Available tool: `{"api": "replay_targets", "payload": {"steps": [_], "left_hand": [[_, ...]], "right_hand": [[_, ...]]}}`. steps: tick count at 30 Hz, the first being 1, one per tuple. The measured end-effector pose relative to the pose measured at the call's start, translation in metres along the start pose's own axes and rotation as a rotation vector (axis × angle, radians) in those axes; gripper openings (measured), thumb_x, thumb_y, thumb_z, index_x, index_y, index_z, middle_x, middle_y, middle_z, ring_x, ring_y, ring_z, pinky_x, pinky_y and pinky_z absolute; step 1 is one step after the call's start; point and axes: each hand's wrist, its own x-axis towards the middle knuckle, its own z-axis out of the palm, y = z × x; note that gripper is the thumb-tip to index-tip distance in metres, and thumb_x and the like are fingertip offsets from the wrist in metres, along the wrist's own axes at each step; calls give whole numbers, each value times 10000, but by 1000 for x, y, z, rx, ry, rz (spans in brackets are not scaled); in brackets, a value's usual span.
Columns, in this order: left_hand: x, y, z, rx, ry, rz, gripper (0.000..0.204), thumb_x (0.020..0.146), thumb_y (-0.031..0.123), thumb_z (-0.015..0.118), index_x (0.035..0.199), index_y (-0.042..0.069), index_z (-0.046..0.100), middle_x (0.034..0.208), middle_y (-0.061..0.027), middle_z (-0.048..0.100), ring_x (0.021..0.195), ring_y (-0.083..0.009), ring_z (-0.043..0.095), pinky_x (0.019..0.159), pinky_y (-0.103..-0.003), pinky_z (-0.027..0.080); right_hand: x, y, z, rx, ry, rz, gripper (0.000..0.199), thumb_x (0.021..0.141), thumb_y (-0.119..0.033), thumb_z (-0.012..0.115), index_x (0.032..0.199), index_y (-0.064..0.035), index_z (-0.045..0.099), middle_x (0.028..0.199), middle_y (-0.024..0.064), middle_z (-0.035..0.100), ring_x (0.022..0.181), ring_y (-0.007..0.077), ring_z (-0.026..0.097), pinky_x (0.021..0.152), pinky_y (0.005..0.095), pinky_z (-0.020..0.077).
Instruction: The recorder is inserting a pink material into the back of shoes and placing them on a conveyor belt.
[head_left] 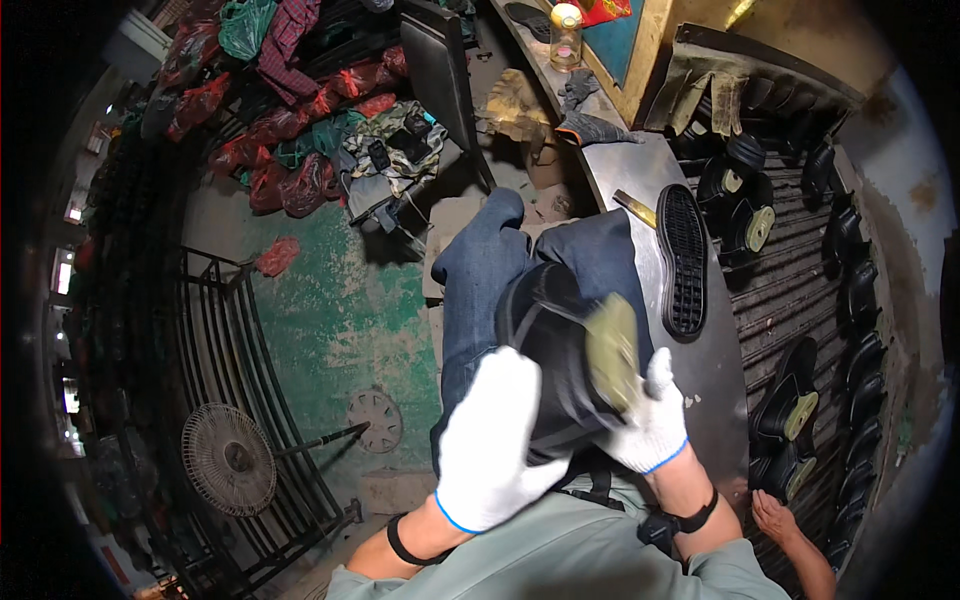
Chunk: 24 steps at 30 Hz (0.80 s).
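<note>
Both gloved hands, left (pixel 492 440) and right (pixel 648 415), grip a black shoe (pixel 560 360) over the lap, just left of the bench edge (pixel 640 300), green floor (pixel 330 310) open further left.

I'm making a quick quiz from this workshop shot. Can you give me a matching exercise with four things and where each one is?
Things:
1. black shoe
2. black sole
3. fan
4. jar

Places:
A. on the floor, lower left
B. held in both gloved hands
C. on the bench at the top
D. tread up on the metal table

Pairs: 1-B, 2-D, 3-A, 4-C
</note>
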Motion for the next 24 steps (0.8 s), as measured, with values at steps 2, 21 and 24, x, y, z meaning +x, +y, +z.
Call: {"api": "replay_targets", "payload": {"steps": [2,21,24], "left_hand": [[-6,2,20,74,-213,208,965,676,269,1014,1509,4,604,1529,-312,577,1406,-548,586,1150,-643,499],[-22,-97,108,-2010,-90,-884,989,979,749,718,1678,89,489,1654,-152,589,1443,-330,628,1272,-506,501],[-14,-92,100,-1881,-25,-878,1028,970,827,644,1685,104,488,1658,-151,583,1451,-341,618,1272,-507,499]], "right_hand": [[16,-5,-5,-296,80,-70,790,1041,-497,650,1617,30,533,1562,293,643,1397,411,681,1225,567,536],[8,-14,-1,-1093,39,-205,655,1035,-83,772,1642,33,555,1402,100,743,1205,116,668,1071,293,544],[20,-11,9,-1122,45,-259,593,1044,-106,777,1594,38,609,1311,63,768,1113,85,667,1014,277,556]]}}
